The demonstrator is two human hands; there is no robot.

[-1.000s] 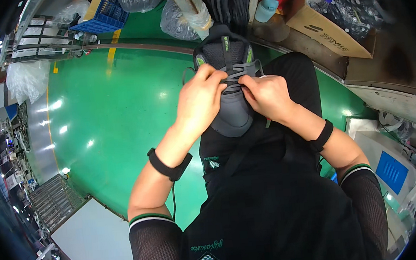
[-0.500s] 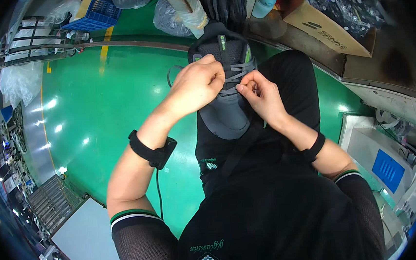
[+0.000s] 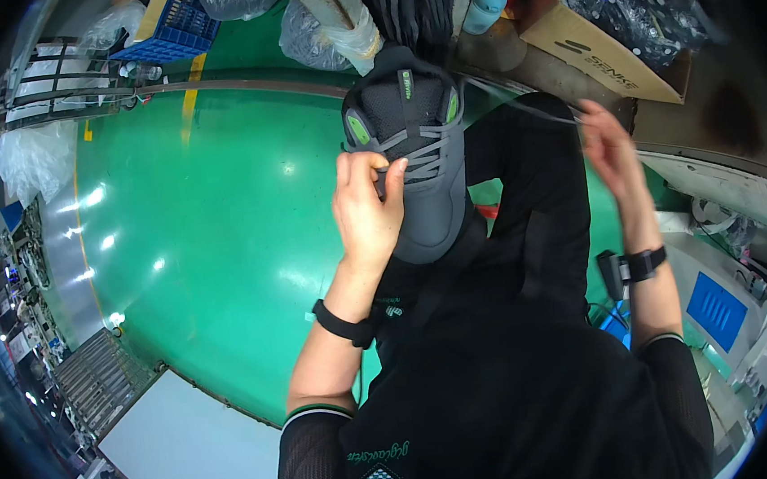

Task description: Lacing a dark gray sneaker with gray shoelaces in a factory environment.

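A dark grey lace-up shoe (image 3: 425, 223) with green accents points its toe toward me above my lap. Grey laces cross its front, and the padded tongue (image 3: 407, 102) stands at the far end. My left hand (image 3: 365, 207) is closed at the shoe's left side, its thumb beside the crossed laces; exactly what its fingertips pinch is hidden. Well out to the right, my right hand (image 3: 613, 151) is closed on the end of a shoelace (image 3: 526, 107), which stretches from the shoe's upper right. Motion blurs this hand and the lace.
Dark laces or straps (image 3: 408, 8) hang beyond the shoe. At the far right stand an open cardboard box (image 3: 604, 64) of small bagged parts and a light-blue bottle (image 3: 484, 8). A blue crate (image 3: 170, 27) lies far left; a machine with a blue panel (image 3: 716, 312) is at right.
My right hand has swung from the laces out to the right, drawing the lace with it. My left hand has moved down and now grips the shoe's left side.
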